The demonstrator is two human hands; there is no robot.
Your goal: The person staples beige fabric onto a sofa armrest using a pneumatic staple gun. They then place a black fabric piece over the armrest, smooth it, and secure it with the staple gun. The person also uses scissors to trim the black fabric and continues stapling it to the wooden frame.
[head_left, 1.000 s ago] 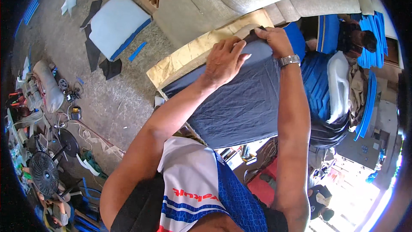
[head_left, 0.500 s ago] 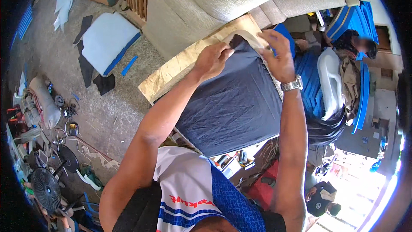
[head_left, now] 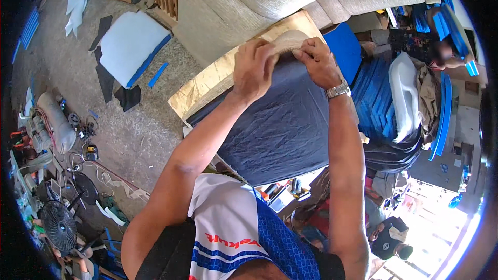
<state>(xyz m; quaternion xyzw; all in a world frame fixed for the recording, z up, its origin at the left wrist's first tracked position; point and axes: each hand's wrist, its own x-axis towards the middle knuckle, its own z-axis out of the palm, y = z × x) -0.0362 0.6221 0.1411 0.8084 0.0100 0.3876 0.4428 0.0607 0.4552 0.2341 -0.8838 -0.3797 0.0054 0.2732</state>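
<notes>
A dark navy cloth is spread over a box-like piece with a raw wood-board side. At its far end a beige fabric flap curves up between my hands. My right hand, with a metal watch on its wrist, pinches the flap's edge where it meets the dark cloth. My left hand is at the flap's left side, fingers curled and smeared by motion. Whether it grips the fabric is hidden.
A beige upholstered sofa stands just beyond. On the floor at left lies a white foam pad with blue edging. Blue foam sheets are stacked at right. A black fan is at lower left. Other people are at right.
My left hand has come off the dark cloth's corner and turned. The right hand has moved left and closed from spread fingers into a pinch. The beige flap now shows more.
</notes>
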